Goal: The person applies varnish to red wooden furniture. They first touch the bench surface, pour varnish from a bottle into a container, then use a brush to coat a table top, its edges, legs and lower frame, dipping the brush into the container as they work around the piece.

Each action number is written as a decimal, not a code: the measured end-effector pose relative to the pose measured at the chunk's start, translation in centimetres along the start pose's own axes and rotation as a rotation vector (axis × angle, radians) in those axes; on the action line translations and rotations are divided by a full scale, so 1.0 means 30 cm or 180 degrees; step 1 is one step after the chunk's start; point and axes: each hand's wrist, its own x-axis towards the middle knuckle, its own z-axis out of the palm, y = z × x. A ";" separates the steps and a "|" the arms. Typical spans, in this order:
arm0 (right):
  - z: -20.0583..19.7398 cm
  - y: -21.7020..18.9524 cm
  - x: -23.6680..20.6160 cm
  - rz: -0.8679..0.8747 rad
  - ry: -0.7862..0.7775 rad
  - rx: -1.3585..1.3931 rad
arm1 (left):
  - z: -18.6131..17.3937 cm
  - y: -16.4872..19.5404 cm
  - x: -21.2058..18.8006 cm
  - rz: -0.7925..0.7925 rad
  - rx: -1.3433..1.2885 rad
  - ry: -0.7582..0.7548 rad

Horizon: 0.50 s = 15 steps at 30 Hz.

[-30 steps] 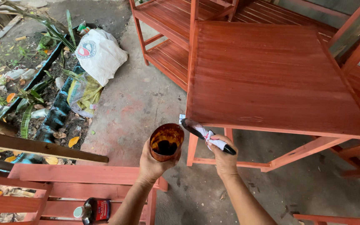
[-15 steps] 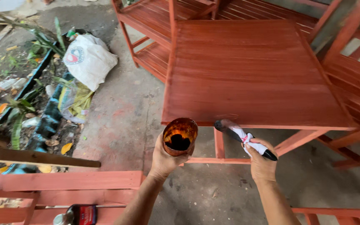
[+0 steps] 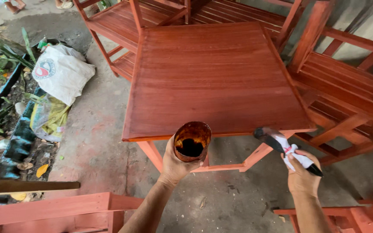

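Observation:
My left hand (image 3: 174, 166) grips a stained round can (image 3: 192, 140) with dark liquid at its bottom, held just below the near edge of a red-brown wooden table (image 3: 212, 77). In my right hand (image 3: 302, 177) is a paintbrush (image 3: 281, 144) with a dark head and a white cloth wrapped round its handle. The brush head points up and left and sits at the table's near right corner. The tabletop is smooth and evenly stained.
Stained wooden chairs and benches (image 3: 346, 82) crowd the back and right. More red-brown slats (image 3: 44, 209) lie at the bottom left. A white sack (image 3: 61, 71) and a plastic bag (image 3: 48, 118) sit on the concrete floor (image 3: 96, 146) beside a plant bed.
The view has shifted so the table sits more centrally and closer. My right hand with the brush has moved right, towards the table's near right corner. The can stays under the near edge.

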 end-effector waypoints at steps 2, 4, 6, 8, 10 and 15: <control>-0.073 -0.033 0.046 -0.0025 0.0176 -0.0021 | 0.048 -0.003 0.018 -0.0006 0.0055 -0.0036; -0.135 -0.063 0.086 -0.0078 0.0190 -0.0021 | 0.096 -0.005 0.026 -0.0014 0.0022 -0.0069; -0.190 -0.093 0.121 -0.0127 0.0230 -0.0037 | 0.146 -0.004 0.032 -0.0015 -0.0094 -0.0099; -0.232 -0.113 0.144 -0.0170 0.0298 -0.0061 | 0.180 -0.003 0.034 -0.0011 -0.0102 -0.0127; -0.263 -0.128 0.154 -0.0216 0.0551 0.0043 | 0.200 0.003 0.037 -0.0032 -0.0081 -0.0137; -0.288 -0.162 0.125 -0.0373 0.0983 0.0182 | 0.200 0.035 0.041 -0.0015 -0.0205 -0.0135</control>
